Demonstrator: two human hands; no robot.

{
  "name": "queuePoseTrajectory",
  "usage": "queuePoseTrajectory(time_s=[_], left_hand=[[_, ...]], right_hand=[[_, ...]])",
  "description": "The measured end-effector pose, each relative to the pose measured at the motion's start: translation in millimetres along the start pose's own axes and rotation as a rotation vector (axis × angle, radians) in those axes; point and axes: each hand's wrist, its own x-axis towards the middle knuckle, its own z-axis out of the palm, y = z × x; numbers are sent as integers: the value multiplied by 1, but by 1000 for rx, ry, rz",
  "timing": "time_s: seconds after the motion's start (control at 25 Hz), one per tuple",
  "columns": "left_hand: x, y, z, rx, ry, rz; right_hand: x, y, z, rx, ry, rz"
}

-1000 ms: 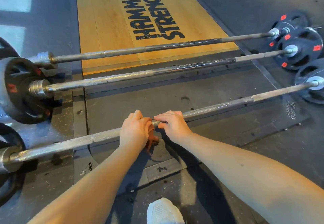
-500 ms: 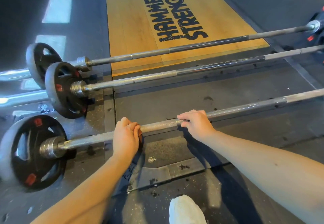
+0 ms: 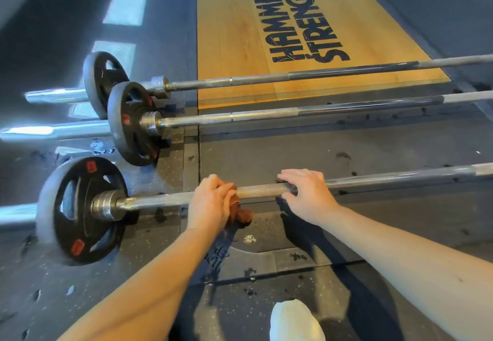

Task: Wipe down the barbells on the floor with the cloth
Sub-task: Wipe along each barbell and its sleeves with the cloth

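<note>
Three barbells lie side by side on the gym floor. The nearest barbell [image 3: 261, 190] runs across the frame, with a black plate [image 3: 82, 210] at its left end. My left hand [image 3: 210, 203] grips a rust-red cloth [image 3: 238, 211] wrapped round this bar, and a fold of the cloth hangs below it. My right hand [image 3: 309, 194] holds the same bar a little to the right, fingers curled over the top. The middle barbell [image 3: 266, 116] and the far barbell [image 3: 280, 78] lie beyond, untouched.
A wooden platform [image 3: 229, 33] with black lettering lies under the far bar. Black plates [image 3: 130, 124] sit on the left ends of the other bars. My white shoe [image 3: 294, 320] shows at the bottom edge, on speckled rubber flooring [image 3: 373, 148].
My left hand slid the cloth leftward along the near bar, away from my right hand. The view swung left, bringing the left plates into sight.
</note>
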Motion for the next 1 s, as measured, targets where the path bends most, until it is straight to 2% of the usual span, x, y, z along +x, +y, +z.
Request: queuePoseTrajectory(time_s=[0.16, 0.28, 0.44, 0.56, 0.64, 0.76, 0.88, 1.0], left_hand=[[-25, -65, -35, 41, 104, -125], [-37, -111, -66, 67, 160, -306], [-47, -119, -81, -28, 198, -452], [-46, -72, -58, -132, 224, -374], [-42, -41, -41, -223, 129, -278], [-34, -48, -44, -183, 100, -202], [-39, -102, -64, 34, 131, -318], [-42, -110, -70, -64, 290, -456]], right_hand=[[5, -44, 28, 44, -10, -78], [11, -74, 58, 47, -60, -137], [18, -102, 86, 72, -25, -136], [26, -103, 91, 128, 26, -105], [29, -101, 93, 136, 32, -124], [34, -104, 91, 174, 23, -80], [36, -106, 87, 184, -28, -79], [37, -105, 82, 201, -99, -95]])
